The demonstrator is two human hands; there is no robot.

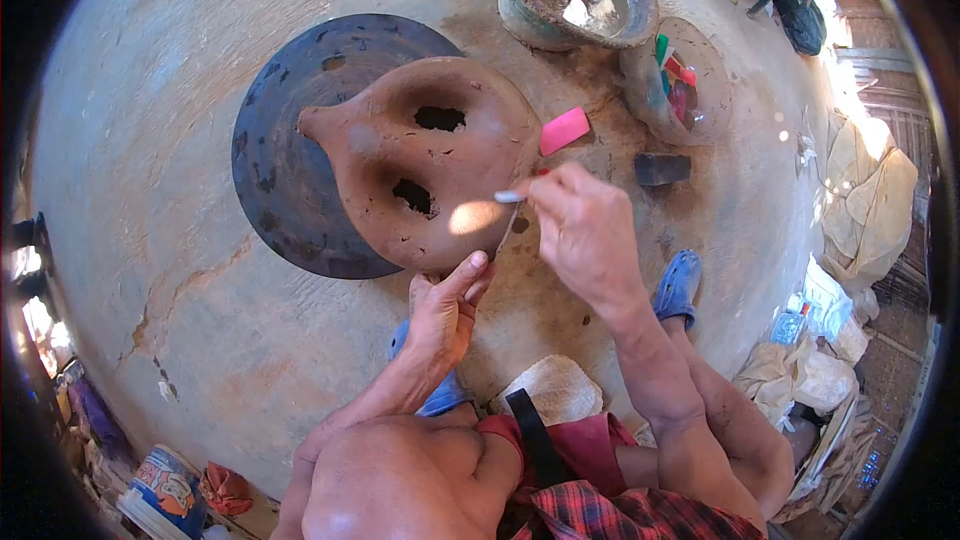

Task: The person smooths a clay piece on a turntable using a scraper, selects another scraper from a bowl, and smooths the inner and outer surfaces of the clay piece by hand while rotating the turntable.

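Note:
A reddish-brown clay piece with two dark ragged holes and a pointed end at the left lies over a round dark disc. My left hand grips its near edge, thumb on the rim and fingers at the side. Pinched in my right hand is a small tool with a pale flat tip, close over the clay's right edge. A sunlit patch falls on the clay beside the tip. A pink rectangular piece lies just past that edge.
A large crusted pot stands at the back. Right of it, a shallow bowl holds colourful pieces, with a dark block nearby. My foot in a blue clog is at the right. A bucket sits lower left, bags at right.

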